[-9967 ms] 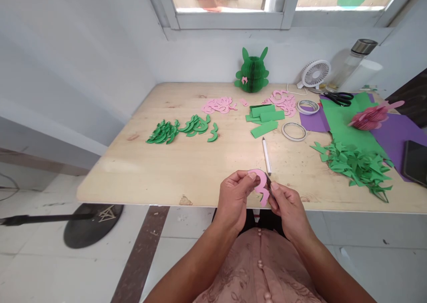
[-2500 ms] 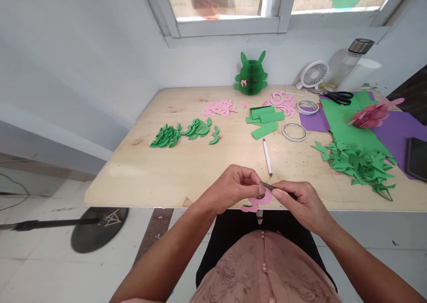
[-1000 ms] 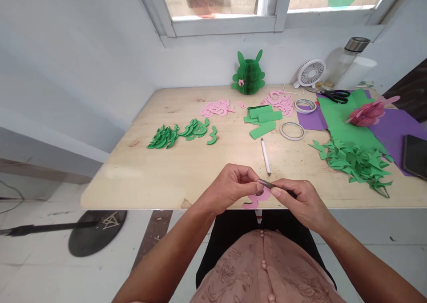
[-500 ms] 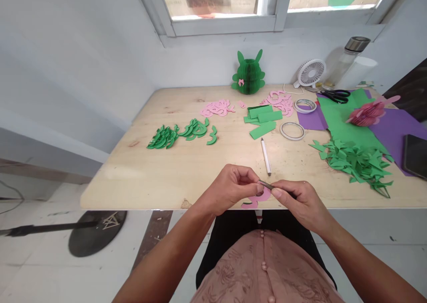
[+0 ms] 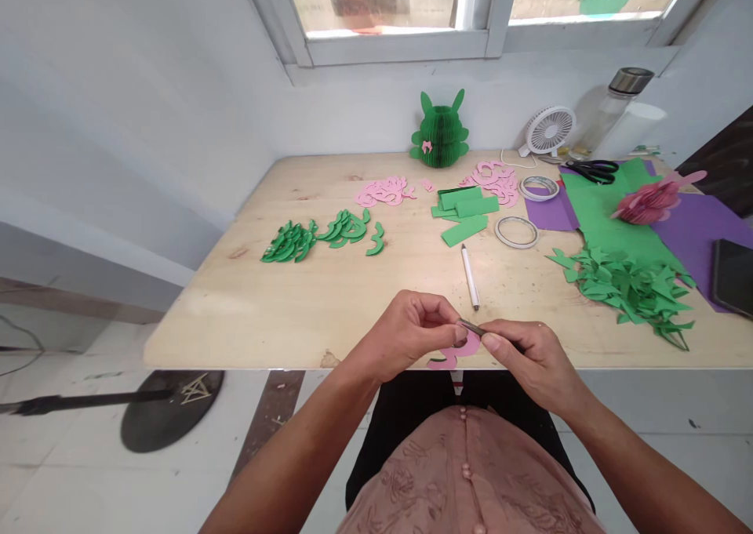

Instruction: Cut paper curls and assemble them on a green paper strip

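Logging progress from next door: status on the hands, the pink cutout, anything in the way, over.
Left hand pinching pink cutout. Right hand gripping slim dark tool, tip close to left hand. White pen lying just beyond, touching neither hand.

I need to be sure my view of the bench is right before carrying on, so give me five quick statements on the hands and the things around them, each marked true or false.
1. The left hand holds a pink paper piece. True.
2. The right hand grips the white pen. False: it grips a slim dark tool; the white pen lies on the table.
3. The white fan stands to the left of the clear bottle. True.
4. The green paper figure lies on its side. False: the green paper figure stands upright near the wall.
5. The two white tape rings lie apart from each other. True.
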Motion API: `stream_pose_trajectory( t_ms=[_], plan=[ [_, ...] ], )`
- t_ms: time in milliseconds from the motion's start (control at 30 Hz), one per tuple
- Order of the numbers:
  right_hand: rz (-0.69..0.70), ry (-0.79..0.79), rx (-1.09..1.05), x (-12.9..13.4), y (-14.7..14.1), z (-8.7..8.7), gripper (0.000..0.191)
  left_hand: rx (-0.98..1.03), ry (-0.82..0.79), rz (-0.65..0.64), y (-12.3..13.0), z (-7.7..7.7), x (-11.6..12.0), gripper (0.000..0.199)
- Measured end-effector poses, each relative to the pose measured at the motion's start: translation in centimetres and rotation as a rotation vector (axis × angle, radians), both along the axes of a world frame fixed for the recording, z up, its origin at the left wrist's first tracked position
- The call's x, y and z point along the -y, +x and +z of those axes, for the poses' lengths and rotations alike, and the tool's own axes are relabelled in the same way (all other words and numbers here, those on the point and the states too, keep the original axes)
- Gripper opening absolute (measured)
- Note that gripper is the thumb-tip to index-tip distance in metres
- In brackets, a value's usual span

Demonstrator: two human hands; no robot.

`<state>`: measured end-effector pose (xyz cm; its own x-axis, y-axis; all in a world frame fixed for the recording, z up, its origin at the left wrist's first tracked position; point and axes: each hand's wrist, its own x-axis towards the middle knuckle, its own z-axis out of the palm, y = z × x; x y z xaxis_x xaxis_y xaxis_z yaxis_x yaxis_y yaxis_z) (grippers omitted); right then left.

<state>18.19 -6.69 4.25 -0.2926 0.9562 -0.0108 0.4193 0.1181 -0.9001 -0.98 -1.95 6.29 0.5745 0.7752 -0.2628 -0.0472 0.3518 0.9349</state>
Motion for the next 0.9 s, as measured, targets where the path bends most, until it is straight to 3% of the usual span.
stream_pose_trajectory(
  t_ms=[900],
  plan=[
    [0.006,0.05,0.017,0.08,-0.07,0.3,0.04,0.019,-0.003,0.021,-0.05,0.27,0.15,0.018]
  ],
)
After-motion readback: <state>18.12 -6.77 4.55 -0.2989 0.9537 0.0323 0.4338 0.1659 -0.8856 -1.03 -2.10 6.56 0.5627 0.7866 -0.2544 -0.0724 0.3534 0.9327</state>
